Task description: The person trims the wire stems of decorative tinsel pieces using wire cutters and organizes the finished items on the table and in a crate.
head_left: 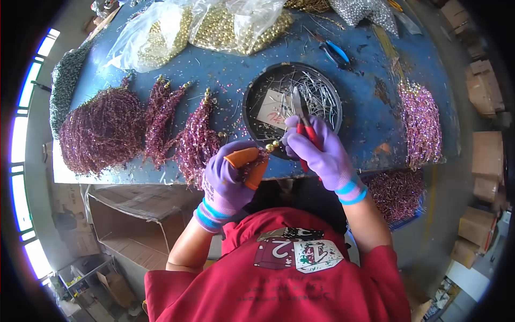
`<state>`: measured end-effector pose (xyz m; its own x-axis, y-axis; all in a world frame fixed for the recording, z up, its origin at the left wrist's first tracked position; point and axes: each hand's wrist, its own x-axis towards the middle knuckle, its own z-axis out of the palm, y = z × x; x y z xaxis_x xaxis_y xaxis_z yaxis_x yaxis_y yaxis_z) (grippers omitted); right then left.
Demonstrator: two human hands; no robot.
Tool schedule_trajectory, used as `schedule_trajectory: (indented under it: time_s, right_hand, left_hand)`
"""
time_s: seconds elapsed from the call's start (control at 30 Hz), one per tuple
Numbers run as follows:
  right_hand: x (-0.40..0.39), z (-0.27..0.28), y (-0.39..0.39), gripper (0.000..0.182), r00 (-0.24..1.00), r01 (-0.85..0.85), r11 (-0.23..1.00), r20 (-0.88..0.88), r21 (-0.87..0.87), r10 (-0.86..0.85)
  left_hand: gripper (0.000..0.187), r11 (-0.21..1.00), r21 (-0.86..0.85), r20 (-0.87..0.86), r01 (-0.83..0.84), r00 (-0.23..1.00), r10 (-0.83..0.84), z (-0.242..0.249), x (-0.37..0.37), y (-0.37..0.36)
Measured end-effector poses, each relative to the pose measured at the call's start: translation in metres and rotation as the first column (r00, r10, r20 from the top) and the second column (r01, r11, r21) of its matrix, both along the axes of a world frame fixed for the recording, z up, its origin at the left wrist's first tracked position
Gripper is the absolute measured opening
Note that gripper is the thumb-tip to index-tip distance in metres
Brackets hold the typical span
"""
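My left hand (230,174), in a purple glove with orange finger covers, is closed round a pink beaded strand bunch whose gold beads (272,145) stick out to the right. My right hand (319,150), also gloved, holds red-handled pliers (301,110) with the jaws pointing up over a round black tray (248,91). Thin metal pins (316,91) and a marked paper piece (274,109) lie in the tray. The gold beads are close to the fingers of my right hand. Left of the tray, several pink beaded bunches (198,129) rest on the blue table (370,129).
Bags of gold beads (236,32) and a silver bead bag (365,13) are at the back. Blue-handled pliers (335,53) lie behind the tray. A pink bunch (421,123) is at the right. Below the table edge are a cardboard box (134,225) and a crate of strands (397,196).
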<state>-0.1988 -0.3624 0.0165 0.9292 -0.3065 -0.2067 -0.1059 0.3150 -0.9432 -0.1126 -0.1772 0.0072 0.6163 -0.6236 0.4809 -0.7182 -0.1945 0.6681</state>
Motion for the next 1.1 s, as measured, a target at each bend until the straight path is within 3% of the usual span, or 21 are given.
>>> schedule_trajectory:
  time_s: [0.03, 0.07, 0.17, 0.2, 0.23, 0.27, 0.3, 0.37, 0.43, 0.5, 0.57, 0.6, 0.63, 0.67, 0.73, 0.77, 0.83, 0.87, 0.93, 1.1]
  right_hand:
    - [0.001, 0.0, 0.001, 0.03, 0.999, 0.003, 0.999, -0.05, -0.046, -0.005]
    - [0.0, 0.006, 0.003, 0.03, 0.993, 0.019, 0.999, -0.118, 0.026, -0.016]
    - [-0.002, 0.005, -0.001, 0.028, 0.996, 0.011, 0.997, -0.093, 0.082, -0.004]
    - [-0.003, 0.002, -0.003, 0.028, 0.995, 0.017, 0.996, -0.096, 0.082, -0.009]
    - [-0.004, -0.002, -0.006, 0.028, 0.997, 0.007, 1.0, -0.074, -0.023, -0.008]
    - [-0.004, -0.005, -0.008, 0.027, 0.999, -0.001, 0.992, -0.051, -0.128, -0.005]
    - [-0.005, -0.003, -0.009, 0.027, 0.999, 0.004, 0.992, -0.052, -0.127, -0.01]
    - [-0.006, 0.003, -0.011, 0.026, 0.995, -0.024, 0.986, -0.101, -0.166, 0.007]
    - [-0.005, -0.003, -0.007, 0.025, 0.997, -0.024, 0.989, -0.075, -0.144, 0.014]
    - [-0.003, -0.002, -0.003, 0.024, 0.999, -0.015, 0.993, -0.043, -0.121, 0.01]
    - [-0.003, 0.003, -0.003, 0.024, 0.998, -0.058, 0.993, 0.003, -0.106, 0.059]
    - [-0.005, 0.003, -0.006, 0.025, 0.995, -0.086, 0.991, 0.04, -0.106, 0.09]
    - [-0.008, 0.002, -0.009, 0.025, 0.995, -0.081, 0.991, 0.041, -0.102, 0.086]
    - [-0.011, 0.002, -0.012, 0.026, 0.993, -0.032, 0.953, 0.095, -0.302, 0.063]
    - [-0.018, -0.006, -0.02, 0.03, 0.982, 0.088, 0.735, 0.18, -0.673, 0.047]
    - [-0.022, -0.006, -0.024, 0.03, 0.982, 0.081, 0.736, 0.18, -0.672, 0.056]
    - [-0.028, -0.003, -0.028, 0.047, 0.983, 0.108, 0.262, 0.143, -0.959, 0.119]
    - [-0.029, -0.003, -0.028, 0.047, 0.982, 0.107, 0.264, 0.143, -0.959, 0.12]
    - [-0.033, -0.001, -0.028, 0.051, 0.989, 0.014, 0.118, 0.031, -0.993, 0.143]
    - [-0.036, 0.002, -0.021, 0.056, 0.996, 0.015, 0.058, 0.019, -0.998, 0.085]
  left_hand:
    - [0.029, 1.0, 0.001, -0.005, 0.001, 1.0, -0.001, -0.001, -0.002, -0.002]
    - [0.031, 0.999, 0.031, 0.053, 0.026, 0.998, -0.028, -0.001, -0.003, -0.003]
    - [0.039, 0.993, 0.065, 0.123, 0.098, 0.987, -0.105, -0.009, -0.006, -0.004]
    - [0.044, 0.989, 0.046, -0.041, 0.141, 0.989, -0.139, -0.008, -0.01, -0.005]
    - [0.048, 0.983, 0.022, -0.203, 0.182, 0.964, -0.174, -0.006, -0.014, -0.005]
    - [0.057, 0.981, 0.054, -0.282, 0.187, 0.945, -0.165, 0.003, -0.016, -0.003]
    - [0.057, 0.98, 0.055, -0.283, 0.192, 0.944, -0.169, 0.007, -0.015, -0.006]
    - [0.061, 0.99, 0.108, -0.034, 0.094, 0.995, -0.09, 0.011, -0.01, -0.012]
    - [0.053, 0.981, 0.159, -0.01, 0.111, 0.994, -0.11, 0.007, -0.005, -0.02]
    - [0.048, 0.929, 0.331, -0.348, 0.164, 0.937, -0.041, 0.004, -0.014, -0.021]
    - [0.044, 0.935, 0.313, -0.311, 0.166, 0.948, -0.064, -0.009, -0.018, -0.023]
    - [0.042, 0.984, 0.146, -0.576, 0.107, 0.817, -0.003, -0.011, -0.02, -0.026]
    - [0.041, 1.0, 0.003, -0.795, -0.008, 0.607, 0.007, -0.009, -0.021, -0.029]
    - [0.039, 0.997, -0.068, -0.895, -0.024, 0.443, -0.051, -0.003, -0.019, -0.027]
    - [0.04, 0.993, -0.122, -0.928, -0.005, 0.356, -0.112, 0.003, -0.013, -0.024]
    - [0.039, 0.992, -0.122, -0.945, -0.015, 0.307, -0.112, 0.006, -0.012, -0.023]
    - [0.039, 0.992, -0.117, -0.953, -0.036, 0.284, -0.102, 0.004, -0.01, -0.023]
    - [0.039, 0.992, -0.114, -0.961, -0.044, 0.259, -0.099, 0.003, -0.01, -0.023]
    - [0.039, 0.991, -0.127, -0.959, -0.043, 0.262, -0.111, 0.002, -0.011, -0.024]
    - [0.038, 0.991, -0.132, -0.94, -0.028, 0.322, -0.116, -0.001, -0.015, -0.026]
